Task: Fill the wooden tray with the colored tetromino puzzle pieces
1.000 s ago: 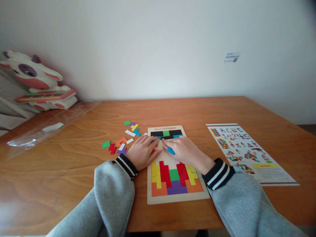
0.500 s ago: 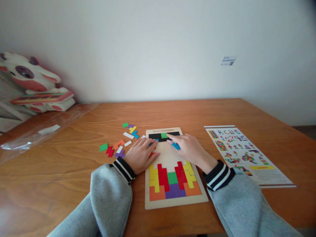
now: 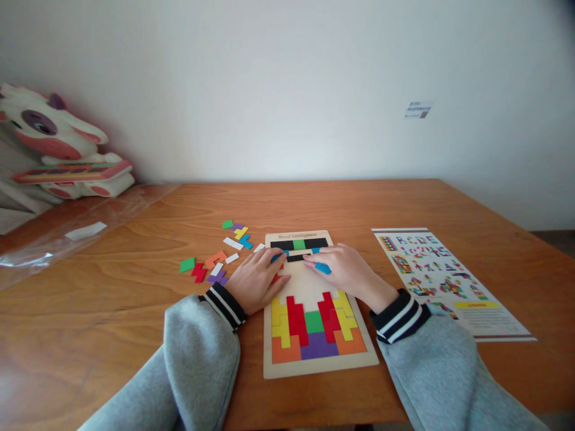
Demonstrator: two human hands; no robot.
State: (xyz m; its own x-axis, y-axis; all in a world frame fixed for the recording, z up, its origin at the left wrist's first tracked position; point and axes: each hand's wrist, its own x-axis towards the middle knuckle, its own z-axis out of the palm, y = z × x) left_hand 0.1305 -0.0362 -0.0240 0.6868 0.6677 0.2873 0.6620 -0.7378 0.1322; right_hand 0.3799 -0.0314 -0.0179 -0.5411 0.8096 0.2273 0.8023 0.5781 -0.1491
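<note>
A wooden tray puzzle (image 3: 314,366) lies in front of me, its near part filled with yellow, red, green, purple and orange pieces. My left hand (image 3: 258,278) rests over the tray's left edge, fingers stretched and thumb apart. Its fingertips touch a blue piece (image 3: 277,257); a red piece is partly hidden beneath. My right hand (image 3: 344,272) reaches over the right side, its fingertips at the end of a black strip-shaped piece (image 3: 295,258). Beneath that hand shows a blue piece (image 3: 322,268); whether it is gripped is unclear. A green piece (image 3: 299,244) sits between black pieces along the far row.
Loose coloured pieces, among them a green one (image 3: 187,264) and an orange one (image 3: 216,259), lie left of the tray. A printed pattern sheet (image 3: 485,320) is at the right. Clear plastic wrap (image 3: 130,206) and a cow-shaped toy keyboard (image 3: 85,173) stand at the far left.
The black strip has come toward me with my right hand, leaving bare wood between it and the far row. Another bit of blue now shows above my right fingers. My left hand has stayed put.
</note>
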